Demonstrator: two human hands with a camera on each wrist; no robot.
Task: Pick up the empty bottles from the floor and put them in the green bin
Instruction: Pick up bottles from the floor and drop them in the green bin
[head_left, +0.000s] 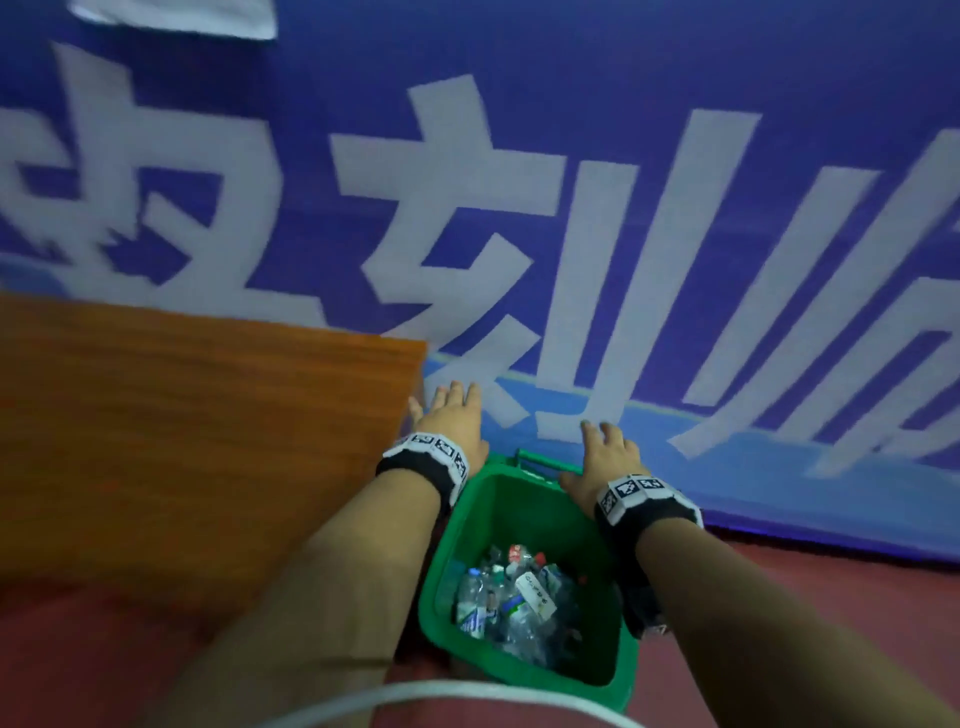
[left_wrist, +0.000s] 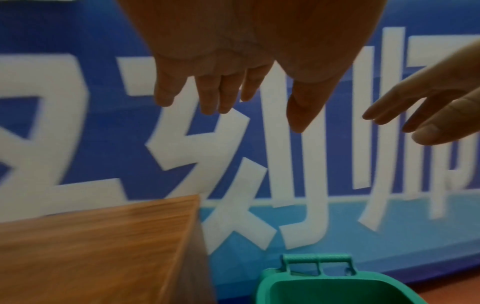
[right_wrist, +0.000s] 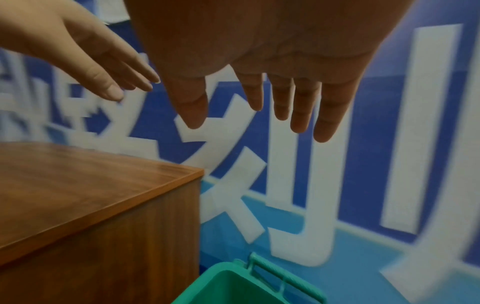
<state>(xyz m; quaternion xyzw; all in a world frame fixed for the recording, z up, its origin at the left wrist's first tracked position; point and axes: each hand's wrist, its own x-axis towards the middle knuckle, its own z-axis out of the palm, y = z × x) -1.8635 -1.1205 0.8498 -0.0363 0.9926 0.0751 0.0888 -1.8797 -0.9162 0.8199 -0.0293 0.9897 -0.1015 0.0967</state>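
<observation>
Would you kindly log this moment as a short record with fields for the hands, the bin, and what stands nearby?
left hand: open, fingers straight, holding nothing, above the bin
right hand: open, fingers straight, holding nothing, above the bin's far rim
green bin: upright on the floor, lid open
bottles: a heap of plastic bottles at the bin's bottom
wooden cabinet: left of the bin
blue banner: behind the bin, white characters

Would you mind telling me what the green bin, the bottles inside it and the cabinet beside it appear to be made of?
Green bin: seemingly moulded plastic, with smooth uniform walls and a moulded handle. Bottles: probably thin clear plastic, see-through with paper-like labels and coloured caps. Cabinet: wood or wood-look laminate, with visible grain and a slight sheen; which one is unclear.
</observation>
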